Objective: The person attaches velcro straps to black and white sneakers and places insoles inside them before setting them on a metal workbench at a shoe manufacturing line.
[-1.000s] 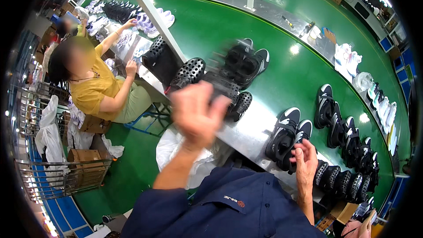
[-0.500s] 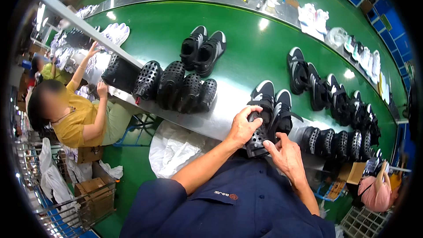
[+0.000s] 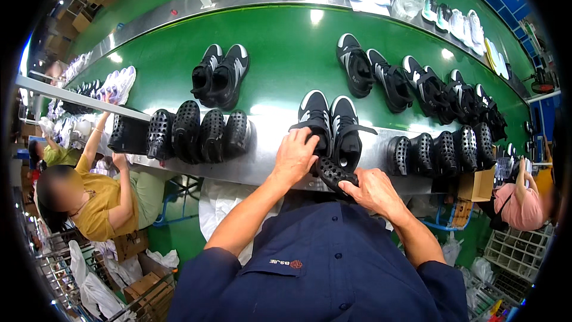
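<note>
A black shoe last (image 3: pixel 335 175) full of round holes is held at its right end by my right hand (image 3: pixel 376 192), thumb on top. Its other end tilts toward the heel of a black sneaker (image 3: pixel 313 106) with a grey-white toe. My left hand (image 3: pixel 295 154) is closed at that sneaker's collar, and some fingertips are hidden in the opening. Right beside it stands the matching sneaker (image 3: pixel 346 132), its strap sticking out to the right. Neither hand touches this second shoe's toe.
On the green and metal bench (image 3: pixel 280 30), black lasts (image 3: pixel 187 128) stand in a row left, more lasts (image 3: pixel 444 149) right. A sneaker pair (image 3: pixel 223 75) sits far left; several sneakers (image 3: pixel 390 81) line the right. A person in yellow (image 3: pixel 113 203) sits left, another in pink (image 3: pixel 517 203) right.
My left hand has left the last and moved to the left sneaker's collar. The last, in my right hand, has turned from pointing away to lying slanted near the heels. The whole view has shifted.
</note>
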The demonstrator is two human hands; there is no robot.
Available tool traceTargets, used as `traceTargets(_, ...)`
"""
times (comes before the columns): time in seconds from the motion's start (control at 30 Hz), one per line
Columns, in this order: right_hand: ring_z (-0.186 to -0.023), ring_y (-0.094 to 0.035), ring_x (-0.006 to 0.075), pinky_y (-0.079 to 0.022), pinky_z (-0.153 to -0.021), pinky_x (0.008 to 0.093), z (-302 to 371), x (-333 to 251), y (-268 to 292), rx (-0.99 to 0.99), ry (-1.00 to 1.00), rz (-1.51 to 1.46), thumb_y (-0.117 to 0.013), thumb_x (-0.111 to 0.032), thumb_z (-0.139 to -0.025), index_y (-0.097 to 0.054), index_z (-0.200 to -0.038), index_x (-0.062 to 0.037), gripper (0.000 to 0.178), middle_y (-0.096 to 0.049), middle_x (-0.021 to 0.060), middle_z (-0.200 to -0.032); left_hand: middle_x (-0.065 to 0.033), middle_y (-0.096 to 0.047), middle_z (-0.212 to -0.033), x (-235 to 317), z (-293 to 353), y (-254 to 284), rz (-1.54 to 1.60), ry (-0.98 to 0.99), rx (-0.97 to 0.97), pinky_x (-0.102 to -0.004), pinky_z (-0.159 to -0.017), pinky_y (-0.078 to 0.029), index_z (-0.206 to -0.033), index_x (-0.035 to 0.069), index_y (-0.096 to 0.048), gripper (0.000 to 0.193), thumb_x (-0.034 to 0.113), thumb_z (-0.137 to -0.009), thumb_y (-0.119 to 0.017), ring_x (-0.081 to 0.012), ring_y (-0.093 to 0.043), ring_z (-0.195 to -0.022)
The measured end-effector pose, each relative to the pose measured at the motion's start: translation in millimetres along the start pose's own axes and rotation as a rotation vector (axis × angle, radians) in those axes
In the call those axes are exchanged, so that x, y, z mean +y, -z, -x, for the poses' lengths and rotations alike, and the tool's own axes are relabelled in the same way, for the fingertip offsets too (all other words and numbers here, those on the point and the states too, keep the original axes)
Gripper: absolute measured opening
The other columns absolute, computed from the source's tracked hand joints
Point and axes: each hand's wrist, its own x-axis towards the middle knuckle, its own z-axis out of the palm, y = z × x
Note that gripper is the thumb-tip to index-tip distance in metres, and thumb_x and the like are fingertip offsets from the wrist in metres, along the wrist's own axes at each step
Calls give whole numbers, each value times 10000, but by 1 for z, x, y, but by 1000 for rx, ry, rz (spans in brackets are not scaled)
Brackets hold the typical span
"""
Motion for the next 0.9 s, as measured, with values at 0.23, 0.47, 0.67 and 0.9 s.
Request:
traceTargets(0.23, -815, -695, 482, -544, -753, 536, -28, -8, 15, -82, 8, 74, -704, -428, -912, -678, -820, 96, 533, -681, 304, -779, -164, -655, -1111, -32, -29, -15, 229, -165, -14, -460, -903, -502, -902, -1, -657, 143, 41, -768, -683, -360, -617, -1076)
traceTargets(0.47, -865, -750, 318, -612, -718, 436, -101, -23, -110, 286, -39, 238, -735, -362, -925, -592, -1087, 19, 438, -730, 193, -942, -70, -658, -768, -50, -48, -7, 634, 120, -252, -340, -668, -516, -1006, -14, -735, 233, 69, -802, -659, -175, -612, -713)
traceTargets(0.67, -891, -715, 320, -608, -709, 448, -110, -22, -137, 432, 202, 310, -708, -253, -934, -607, -1025, -2, 286, -675, 163, -941, -8, -635, -824, -61, -49, 17, 749, 340, -377, -268, -631, -427, -1015, 14, -753, 240, 81, -822, -627, -78, -490, -710)
traceTargets(0.9, -980, -671, 418, -572, -808, 456, -91, -19, -114, 578, 245, -71, -671, -93, -937, -564, -1102, 33, 234, -655, 199, -983, -159, -725, -1062, -63, -18, 16, 540, 132, -112, -393, -908, -550, -1159, 2, -682, 396, 155, -803, -763, -315, -690, -1011)
